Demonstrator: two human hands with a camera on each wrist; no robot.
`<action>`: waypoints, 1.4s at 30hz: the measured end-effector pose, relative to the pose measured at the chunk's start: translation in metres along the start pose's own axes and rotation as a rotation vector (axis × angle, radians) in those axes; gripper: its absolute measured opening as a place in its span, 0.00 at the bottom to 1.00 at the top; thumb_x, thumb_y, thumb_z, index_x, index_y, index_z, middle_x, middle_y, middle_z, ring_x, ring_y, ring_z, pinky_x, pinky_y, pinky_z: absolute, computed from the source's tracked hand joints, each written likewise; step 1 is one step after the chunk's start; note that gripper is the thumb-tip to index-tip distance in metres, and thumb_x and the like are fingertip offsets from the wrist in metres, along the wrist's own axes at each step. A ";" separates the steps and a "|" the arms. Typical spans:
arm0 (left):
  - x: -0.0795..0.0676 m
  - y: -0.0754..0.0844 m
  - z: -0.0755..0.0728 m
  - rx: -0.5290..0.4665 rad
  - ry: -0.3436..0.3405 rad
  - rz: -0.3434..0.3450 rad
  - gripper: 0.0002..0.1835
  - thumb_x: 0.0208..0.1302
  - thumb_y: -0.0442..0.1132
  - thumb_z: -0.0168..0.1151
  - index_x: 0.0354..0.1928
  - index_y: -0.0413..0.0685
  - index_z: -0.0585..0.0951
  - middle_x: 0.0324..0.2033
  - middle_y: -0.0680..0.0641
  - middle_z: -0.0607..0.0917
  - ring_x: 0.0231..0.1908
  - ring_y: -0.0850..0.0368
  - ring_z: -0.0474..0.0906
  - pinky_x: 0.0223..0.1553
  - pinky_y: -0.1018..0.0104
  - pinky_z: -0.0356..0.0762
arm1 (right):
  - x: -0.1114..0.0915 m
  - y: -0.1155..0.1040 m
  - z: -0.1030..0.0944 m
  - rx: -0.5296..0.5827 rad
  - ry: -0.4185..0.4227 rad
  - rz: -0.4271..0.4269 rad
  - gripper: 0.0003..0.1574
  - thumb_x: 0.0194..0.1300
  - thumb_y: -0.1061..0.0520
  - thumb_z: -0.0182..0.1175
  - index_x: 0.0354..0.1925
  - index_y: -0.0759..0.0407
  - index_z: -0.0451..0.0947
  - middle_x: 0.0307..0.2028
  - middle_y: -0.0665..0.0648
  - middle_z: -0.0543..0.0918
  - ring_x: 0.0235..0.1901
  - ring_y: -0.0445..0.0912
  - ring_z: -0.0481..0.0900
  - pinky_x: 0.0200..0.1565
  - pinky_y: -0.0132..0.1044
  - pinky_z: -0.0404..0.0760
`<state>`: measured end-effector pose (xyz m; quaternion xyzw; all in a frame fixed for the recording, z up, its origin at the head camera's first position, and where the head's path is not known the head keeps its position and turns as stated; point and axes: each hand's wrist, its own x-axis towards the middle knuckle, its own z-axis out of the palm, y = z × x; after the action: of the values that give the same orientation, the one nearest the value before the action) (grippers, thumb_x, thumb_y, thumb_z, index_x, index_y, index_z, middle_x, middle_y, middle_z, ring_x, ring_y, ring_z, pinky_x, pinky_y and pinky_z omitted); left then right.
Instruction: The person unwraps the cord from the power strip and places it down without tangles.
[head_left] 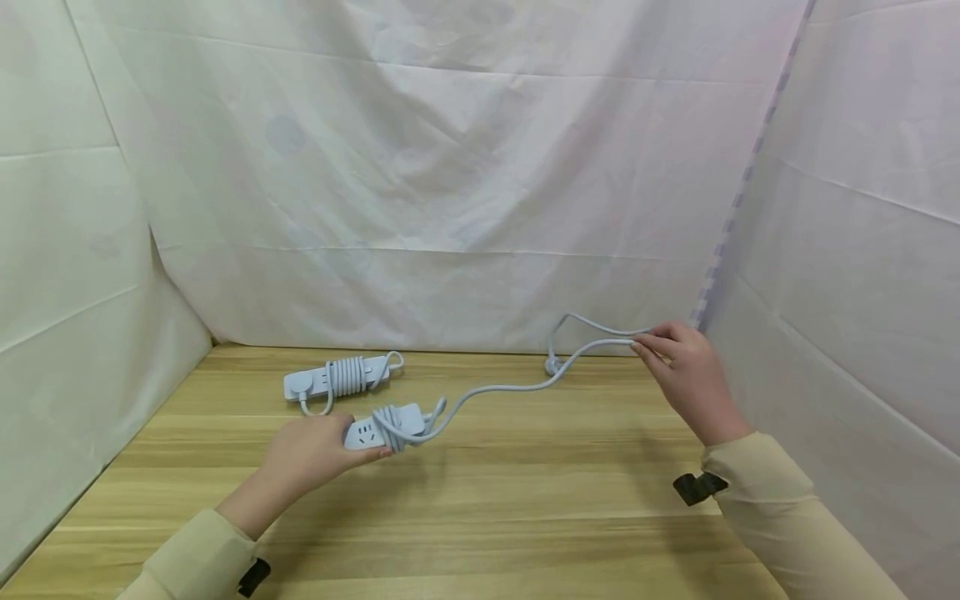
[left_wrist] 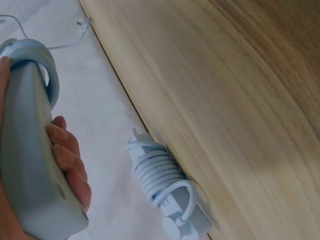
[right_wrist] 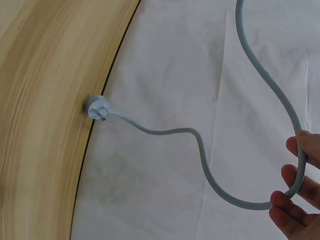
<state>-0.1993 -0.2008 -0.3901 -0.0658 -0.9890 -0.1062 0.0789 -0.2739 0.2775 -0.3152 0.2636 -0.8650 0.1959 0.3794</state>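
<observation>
My left hand (head_left: 311, 450) grips one end of a white power strip (head_left: 365, 435), held over the wooden table. A few turns of its cord wrap the strip's middle. In the left wrist view, fingers (left_wrist: 70, 160) curl round the side of its casing (left_wrist: 27, 150). The loose cord (head_left: 510, 387) stretches right to my right hand (head_left: 690, 375), which pinches it between thumb and fingertips. From there the cord bends back to its plug (head_left: 552, 365) near the table's back edge. The right wrist view shows the plug (right_wrist: 97, 107) with its prongs and the cord looping through the fingers.
Behind my left hand lies a second white power strip (head_left: 315, 382), its cord wound tightly round it and its plug on one end. White cloth (head_left: 450, 167) hangs behind the wooden table (head_left: 525, 517) and along both sides.
</observation>
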 end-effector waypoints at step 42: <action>-0.008 0.015 -0.006 0.011 -0.013 0.133 0.35 0.43 0.83 0.54 0.22 0.57 0.70 0.14 0.57 0.68 0.16 0.61 0.62 0.17 0.62 0.59 | 0.008 0.016 0.030 -0.011 -0.020 0.343 0.22 0.75 0.49 0.52 0.48 0.65 0.83 0.38 0.65 0.84 0.35 0.58 0.80 0.34 0.53 0.75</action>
<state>-0.1884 -0.1884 -0.3831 -0.1315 -0.9836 -0.0947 0.0795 -0.3050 0.2718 -0.3299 0.1120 -0.9021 0.2505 0.3330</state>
